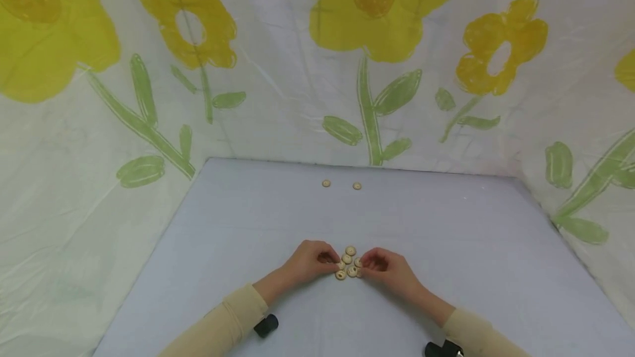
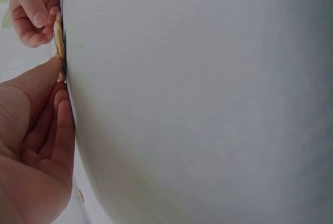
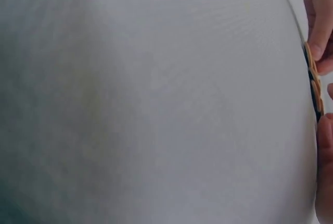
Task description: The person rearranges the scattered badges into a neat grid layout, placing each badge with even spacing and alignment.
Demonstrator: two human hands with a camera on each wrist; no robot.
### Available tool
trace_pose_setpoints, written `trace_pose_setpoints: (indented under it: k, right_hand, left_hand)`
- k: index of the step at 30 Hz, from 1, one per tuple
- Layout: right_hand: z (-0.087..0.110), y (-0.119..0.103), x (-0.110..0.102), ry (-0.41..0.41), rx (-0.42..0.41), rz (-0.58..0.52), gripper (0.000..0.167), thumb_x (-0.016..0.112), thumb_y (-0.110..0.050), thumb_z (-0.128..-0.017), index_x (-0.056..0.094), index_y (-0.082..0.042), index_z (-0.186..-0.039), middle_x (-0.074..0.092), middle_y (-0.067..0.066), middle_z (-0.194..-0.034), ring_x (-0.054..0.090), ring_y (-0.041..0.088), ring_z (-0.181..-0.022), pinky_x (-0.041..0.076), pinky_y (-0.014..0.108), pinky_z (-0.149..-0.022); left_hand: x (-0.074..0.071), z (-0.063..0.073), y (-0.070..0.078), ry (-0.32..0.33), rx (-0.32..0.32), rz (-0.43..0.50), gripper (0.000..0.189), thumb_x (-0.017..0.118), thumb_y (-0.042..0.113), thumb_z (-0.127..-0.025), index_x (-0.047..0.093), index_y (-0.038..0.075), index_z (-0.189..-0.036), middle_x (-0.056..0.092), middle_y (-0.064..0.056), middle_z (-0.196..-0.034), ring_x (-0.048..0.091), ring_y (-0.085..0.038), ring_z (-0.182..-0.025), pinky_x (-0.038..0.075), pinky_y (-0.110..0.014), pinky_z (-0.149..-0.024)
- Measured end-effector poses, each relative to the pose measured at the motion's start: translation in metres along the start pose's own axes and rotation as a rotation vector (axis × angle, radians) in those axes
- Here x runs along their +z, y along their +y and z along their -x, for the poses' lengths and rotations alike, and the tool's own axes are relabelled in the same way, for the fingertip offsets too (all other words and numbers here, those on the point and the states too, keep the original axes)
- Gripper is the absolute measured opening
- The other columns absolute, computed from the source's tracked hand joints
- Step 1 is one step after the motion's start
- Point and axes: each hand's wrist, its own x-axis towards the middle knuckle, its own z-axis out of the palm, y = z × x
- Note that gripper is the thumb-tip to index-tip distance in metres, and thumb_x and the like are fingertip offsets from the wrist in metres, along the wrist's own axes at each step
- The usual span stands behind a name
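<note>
Several round wooden buttons lie in a small cluster on the light table, one at the far end and one at the near left. My left hand pinches a button at the cluster's left side between thumb and fingers. From the opposite side, my right hand pinches a button at the right edge, its fingertips partly covering the pieces there. Edge-on in the left wrist view, a wooden button shows at the left thumb tip. Overlapping buttons stand between both hands in the right wrist view.
Two more wooden buttons, a left one and a right one, lie near the table's back edge. White sheeting painted with yellow flowers rises behind and beside the table. A black wrist camera sits by the left sleeve.
</note>
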Motion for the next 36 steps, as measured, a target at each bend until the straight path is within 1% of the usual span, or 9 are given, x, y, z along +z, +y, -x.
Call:
trace_pose_setpoints:
  k: [6,9,14,18,23,31,36]
  right_hand:
    - [0.002,-0.001,0.002,0.015,-0.130,0.095,0.019,0.081,-0.017,-0.080,0.069,-0.015,-0.094,0.066,-0.007,-0.086,0.059,0.007,-0.074,0.052,0.024,-0.065]
    - [0.003,-0.001,0.002,0.002,-0.171,0.141,0.020,0.081,-0.015,-0.080,0.069,-0.015,-0.095,0.066,-0.008,-0.087,0.058,0.006,-0.075,0.051,0.023,-0.066]
    - [0.002,-0.006,0.001,-0.047,-0.216,0.199,0.021,0.081,-0.013,-0.080,0.068,-0.012,-0.097,0.065,-0.006,-0.090,0.057,0.006,-0.076,0.051,0.023,-0.067]
    - [0.002,-0.013,-0.001,-0.088,-0.213,0.243,0.021,0.080,-0.013,-0.081,0.067,-0.011,-0.096,0.064,-0.005,-0.088,0.056,0.007,-0.076,0.051,0.023,-0.067]
    - [0.000,-0.021,-0.003,-0.117,-0.182,0.283,0.019,0.080,-0.013,-0.081,0.067,-0.011,-0.095,0.062,-0.005,-0.085,0.055,0.007,-0.075,0.049,0.023,-0.066]
    - [-0.003,-0.022,-0.002,-0.117,-0.163,0.305,0.018,0.081,-0.014,-0.080,0.067,-0.011,-0.092,0.061,-0.005,-0.080,0.054,0.005,-0.072,0.047,0.022,-0.064]
    - [-0.001,-0.022,-0.002,-0.111,-0.159,0.306,0.020,0.081,-0.014,-0.079,0.067,-0.011,-0.092,0.061,-0.005,-0.079,0.053,0.005,-0.071,0.047,0.022,-0.062]
  left_hand:
    - [0.001,0.000,0.000,0.001,0.000,-0.002,0.009,0.078,0.009,-0.083,0.073,0.006,-0.090,0.070,-0.001,-0.086,0.064,-0.009,-0.079,0.052,-0.024,-0.073]
    - [0.001,0.000,0.000,0.000,-0.002,0.006,0.009,0.078,0.009,-0.083,0.073,0.006,-0.090,0.071,-0.001,-0.086,0.064,-0.008,-0.078,0.052,-0.023,-0.073]
    - [0.001,0.001,0.002,0.002,0.004,0.011,0.009,0.078,0.009,-0.083,0.073,0.006,-0.090,0.071,-0.001,-0.086,0.064,-0.006,-0.078,0.052,-0.023,-0.073]
    - [0.001,0.001,0.003,0.000,0.006,0.004,0.010,0.078,0.009,-0.083,0.073,0.006,-0.090,0.071,-0.002,-0.086,0.063,-0.006,-0.078,0.052,-0.022,-0.073]
    - [0.000,0.001,0.002,-0.003,0.004,-0.004,0.010,0.078,0.009,-0.083,0.073,0.006,-0.091,0.071,-0.002,-0.086,0.063,-0.007,-0.078,0.052,-0.022,-0.073]
    - [-0.002,0.000,0.002,-0.007,-0.015,0.013,0.010,0.077,0.009,-0.083,0.073,0.006,-0.091,0.071,-0.001,-0.087,0.063,-0.005,-0.078,0.052,-0.022,-0.074]
    - [-0.001,0.000,0.002,-0.011,-0.013,0.012,0.009,0.077,0.009,-0.083,0.073,0.007,-0.091,0.071,0.000,-0.087,0.064,-0.006,-0.079,0.052,-0.022,-0.074]
